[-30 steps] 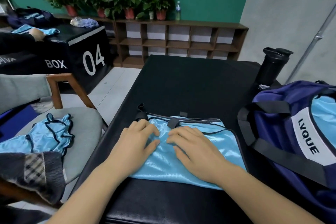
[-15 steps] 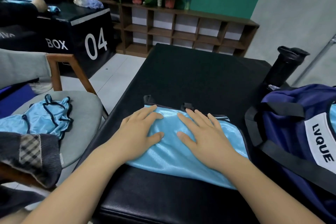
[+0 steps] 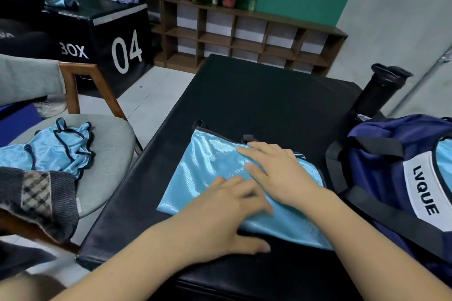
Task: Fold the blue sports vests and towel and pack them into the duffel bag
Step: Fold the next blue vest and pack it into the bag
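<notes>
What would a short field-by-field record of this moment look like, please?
Surface: black padded bench
Item in work: folded blue vest, lying flat on the bench
Hands: right hand presses flat on the vest, fingers straight; left hand lies over its near edge, blurred, grip unclear
Bag: navy duffel bag, on the bench to the right of the vest
Waiting: crumpled blue vest on the grey chair, to the left
Stage: folding under way; this vest not yet packed
</notes>
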A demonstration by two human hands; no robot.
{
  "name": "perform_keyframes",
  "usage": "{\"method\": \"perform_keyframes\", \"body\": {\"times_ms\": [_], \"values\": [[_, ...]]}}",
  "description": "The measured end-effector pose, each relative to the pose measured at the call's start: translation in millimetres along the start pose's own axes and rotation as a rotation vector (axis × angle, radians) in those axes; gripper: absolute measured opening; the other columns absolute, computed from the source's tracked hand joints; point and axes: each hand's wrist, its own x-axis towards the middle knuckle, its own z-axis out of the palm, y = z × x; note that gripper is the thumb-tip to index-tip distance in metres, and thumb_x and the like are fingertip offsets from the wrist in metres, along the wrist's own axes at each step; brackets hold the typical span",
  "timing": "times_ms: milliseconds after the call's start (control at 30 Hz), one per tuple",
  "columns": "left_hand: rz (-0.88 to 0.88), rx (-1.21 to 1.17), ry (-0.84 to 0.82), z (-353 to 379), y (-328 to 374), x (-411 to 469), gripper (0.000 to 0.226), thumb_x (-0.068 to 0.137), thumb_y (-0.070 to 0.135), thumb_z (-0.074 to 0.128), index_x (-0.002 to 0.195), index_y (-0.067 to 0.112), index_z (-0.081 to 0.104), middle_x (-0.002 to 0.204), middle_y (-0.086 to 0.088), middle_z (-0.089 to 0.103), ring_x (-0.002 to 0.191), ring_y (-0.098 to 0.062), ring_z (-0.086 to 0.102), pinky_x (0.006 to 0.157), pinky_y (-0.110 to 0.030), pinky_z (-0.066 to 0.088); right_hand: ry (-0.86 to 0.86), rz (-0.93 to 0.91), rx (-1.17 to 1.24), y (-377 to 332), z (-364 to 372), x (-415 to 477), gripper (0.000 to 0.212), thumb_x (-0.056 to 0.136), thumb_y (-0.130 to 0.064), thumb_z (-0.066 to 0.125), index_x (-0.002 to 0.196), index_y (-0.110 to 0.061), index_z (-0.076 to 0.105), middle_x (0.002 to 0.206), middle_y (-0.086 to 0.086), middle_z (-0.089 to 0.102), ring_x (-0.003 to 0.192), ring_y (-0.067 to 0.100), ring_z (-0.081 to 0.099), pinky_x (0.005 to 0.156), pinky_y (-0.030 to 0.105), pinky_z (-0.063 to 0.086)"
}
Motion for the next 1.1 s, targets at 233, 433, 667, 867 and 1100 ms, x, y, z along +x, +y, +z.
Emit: {"method": "perform_keyframes", "body": {"times_ms": [233, 433, 667, 867, 1100], "values": [[0.075, 0.132, 0.108, 13, -5, -1, 0.012, 0.089, 0.035, 0.06, 0.098, 0.035, 0.067, 0.094, 0.014, 0.059, 0.091, -0.012, 0.052, 0.078, -0.035, 0.045, 0.009, 0.066, -0.089, 1, -8, 3, 0.041, 0.111, -0.05, 0.037, 0.151, -0.049, 0.047, 0.147, -0.018, 0.047, 0.123, 0.018, 0.047, 0.105, 0.042, 0.033], [-0.075, 0.193, 0.133, -11, -38, -14, 0.008, 0.086, 0.034, 0.054, 0.091, 0.035, 0.06, 0.092, 0.015, 0.056, 0.096, -0.009, 0.052, 0.083, -0.034, 0.041, 0.038, 0.218, -0.139, 12, -22, -7, 0.039, 0.111, -0.05, 0.029, 0.135, -0.038, 0.058, 0.116, -0.006, 0.048, 0.108, 0.021, 0.049, 0.103, 0.042, 0.032], [-0.353, 0.276, 0.209, -41, -93, -34, 0.024, 0.088, 0.021, 0.06, 0.099, 0.041, 0.067, 0.107, 0.021, 0.062, 0.107, -0.014, 0.058, 0.084, -0.036, 0.039, 0.296, 0.155, -0.105, 11, -17, -24, 0.039, 0.107, -0.054, 0.045, 0.083, -0.032, 0.066, 0.076, -0.011, 0.043, 0.079, 0.015, 0.045, 0.091, 0.041, 0.036], [-0.224, -0.038, 0.122, -51, -48, -34, 0.023, 0.089, 0.04, 0.06, 0.109, 0.044, 0.071, 0.114, 0.023, 0.059, 0.108, -0.007, 0.057, 0.098, -0.033, 0.047, 0.468, 0.054, 0.184, 25, -7, -37, 0.018, 0.107, -0.034, 0.058, 0.105, -0.034, 0.076, 0.095, -0.017, 0.05, 0.097, 0.011, 0.049, 0.097, 0.034, 0.032], [-0.146, -0.089, -0.143, -39, -8, -29, 0.045, 0.078, 0.067, 0.078, 0.113, 0.049, 0.057, 0.115, 0.022, 0.051, 0.115, -0.002, 0.05, 0.091, -0.029, 0.05, 0.502, -0.145, 0.325, -1, -11, -51, 0.015, 0.105, -0.023, 0.062, 0.102, -0.023, 0.077, 0.101, -0.014, 0.065, 0.104, 0.013, 0.058, 0.097, 0.035, 0.041]]}}
